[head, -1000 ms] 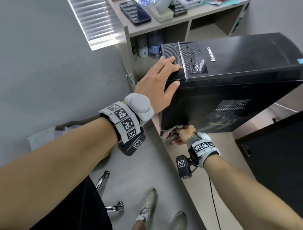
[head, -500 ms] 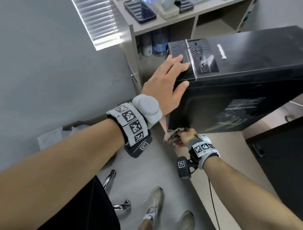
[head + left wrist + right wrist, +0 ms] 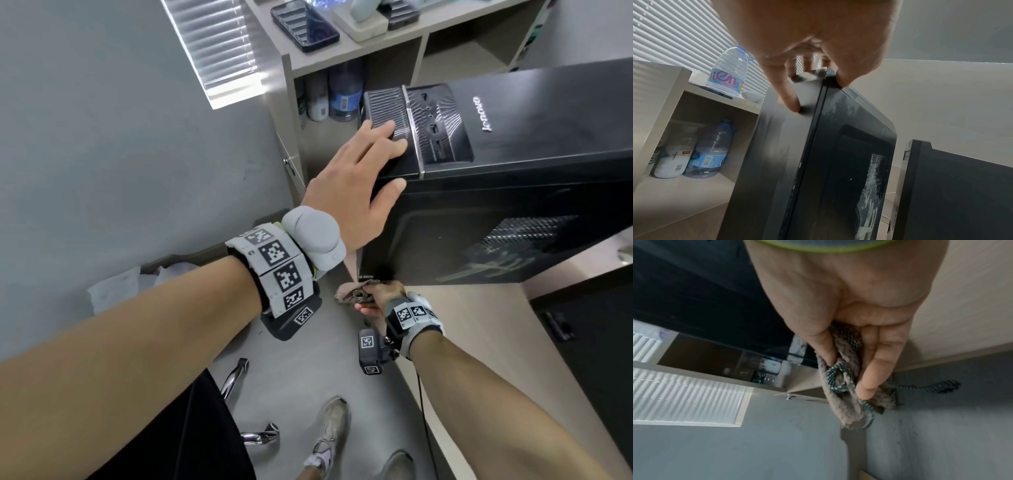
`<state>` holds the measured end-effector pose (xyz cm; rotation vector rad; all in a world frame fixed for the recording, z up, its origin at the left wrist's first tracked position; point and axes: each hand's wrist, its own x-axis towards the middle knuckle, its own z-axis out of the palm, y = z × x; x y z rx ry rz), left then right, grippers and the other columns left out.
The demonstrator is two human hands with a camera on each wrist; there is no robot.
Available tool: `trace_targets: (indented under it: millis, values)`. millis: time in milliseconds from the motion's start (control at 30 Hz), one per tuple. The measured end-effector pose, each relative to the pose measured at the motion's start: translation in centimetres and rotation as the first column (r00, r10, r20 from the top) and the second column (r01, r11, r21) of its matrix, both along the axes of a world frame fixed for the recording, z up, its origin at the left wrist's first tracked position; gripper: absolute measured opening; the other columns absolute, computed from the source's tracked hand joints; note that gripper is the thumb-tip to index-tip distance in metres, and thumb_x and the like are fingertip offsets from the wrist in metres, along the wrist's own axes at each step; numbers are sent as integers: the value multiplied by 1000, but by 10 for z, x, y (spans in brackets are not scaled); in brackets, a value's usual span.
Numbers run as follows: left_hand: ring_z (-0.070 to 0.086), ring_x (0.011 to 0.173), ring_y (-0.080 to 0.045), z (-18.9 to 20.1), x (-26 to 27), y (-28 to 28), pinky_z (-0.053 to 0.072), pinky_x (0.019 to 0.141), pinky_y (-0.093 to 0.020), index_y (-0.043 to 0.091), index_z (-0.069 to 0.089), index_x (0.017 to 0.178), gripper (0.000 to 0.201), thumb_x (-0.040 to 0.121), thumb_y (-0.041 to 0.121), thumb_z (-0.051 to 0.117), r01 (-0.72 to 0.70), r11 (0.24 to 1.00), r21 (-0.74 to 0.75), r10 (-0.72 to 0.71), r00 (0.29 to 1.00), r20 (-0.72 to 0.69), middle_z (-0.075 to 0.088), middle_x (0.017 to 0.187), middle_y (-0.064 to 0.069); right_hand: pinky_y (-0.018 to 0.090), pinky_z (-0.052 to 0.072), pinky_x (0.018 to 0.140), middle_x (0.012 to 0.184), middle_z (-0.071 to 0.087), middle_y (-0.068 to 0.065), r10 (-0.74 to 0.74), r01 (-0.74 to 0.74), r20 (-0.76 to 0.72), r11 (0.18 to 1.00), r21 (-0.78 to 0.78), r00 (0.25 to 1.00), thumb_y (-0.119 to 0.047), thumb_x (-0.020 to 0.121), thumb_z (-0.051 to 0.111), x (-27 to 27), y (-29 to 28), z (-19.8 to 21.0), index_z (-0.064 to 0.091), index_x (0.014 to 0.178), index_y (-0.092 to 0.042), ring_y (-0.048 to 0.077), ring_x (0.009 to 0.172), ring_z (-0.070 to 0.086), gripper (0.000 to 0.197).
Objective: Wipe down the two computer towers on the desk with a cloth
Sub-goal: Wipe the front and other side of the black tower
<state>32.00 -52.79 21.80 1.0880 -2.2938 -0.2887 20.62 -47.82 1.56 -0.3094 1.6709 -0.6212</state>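
Far end of computer tower (image 3: 513,178) cut off; second tower (image 3: 962,194) only partly seen. Below tower's bottom front corner, right hand (image 3: 380,298) curls round bunched cloth (image 3: 352,293), partly hidden. On tower's top front corner, left hand (image 3: 356,192) grips: fingers on top, thumb on side. Tower on desk (image 3: 479,342).

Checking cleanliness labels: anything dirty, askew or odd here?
Yes: the Lenovo tower shows whitish smears on its side panel by the mesh vent, likely dust or wipe residue. It stands at the desk edge, left hand gripping its top front corner, right hand gripping the cloth at its base.
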Motion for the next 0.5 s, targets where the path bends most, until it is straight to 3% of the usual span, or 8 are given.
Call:
trace_targets:
  millis: [133,300,433,500]
  values:
    - [26,146,-18,2,-1,-1,29,107,-23,19,51,134,40,96,31,50,16,1000,10,-16,1000,-4,38,152,3,27,53,41,50,65,12,-9,12,34,994,-108,999,-12,93,59,4,1,22,59,74,-1,20,42,65,22]
    - [24,146,-17,5,1,-9,27,109,-23,19,50,134,39,96,31,50,32,999,19,-32,999,-3,37,153,4,28,56,45,64,69,20,27,-24,10,965,-260,1000,-16,90,65,-10,-3,73,61,79,0,25,49,68,20]
    - [22,147,-17,12,0,-22,23,110,-24,19,49,135,40,97,30,51,66,994,86,-69,997,35,36,154,3,26,54,41,49,66,7,26,-82,-180,946,-314,983,-14,90,64,-43,3,94,60,80,0,17,39,62,19]
    - [22,147,-19,20,-1,-26,22,112,-26,17,49,135,40,97,28,51,79,993,92,-84,995,52,36,154,2,33,57,46,56,68,9,-34,-52,-290,957,-286,956,-14,88,66,-70,14,99,58,76,-4,19,42,63,18]
